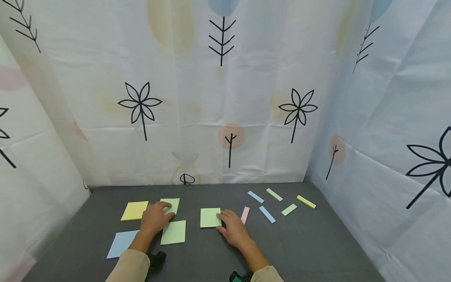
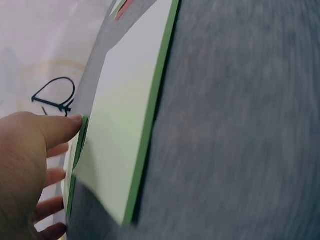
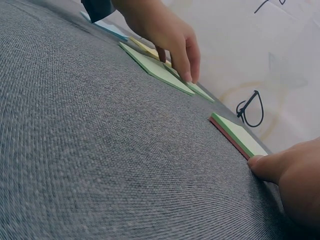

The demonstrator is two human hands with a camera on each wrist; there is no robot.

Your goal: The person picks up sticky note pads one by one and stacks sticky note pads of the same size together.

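L. hand (image 1: 154,218) pinches far green pad (image 1: 174,205) toward desk's (image 1: 303,243) far edge; r. hand's (image 1: 233,229) fingers (image 1: 225,215) clamp 2nd green pad (image 1: 210,217) (red layer (image 3: 229,138) under), to their left.

Right of the pink strip (image 1: 245,215), the grey table (image 1: 299,250) carries blue strips (image 1: 267,214), green strips (image 1: 289,209) and a yellow strip (image 1: 306,201); left of it, squares (image 1: 173,233) in green, yellow and blue
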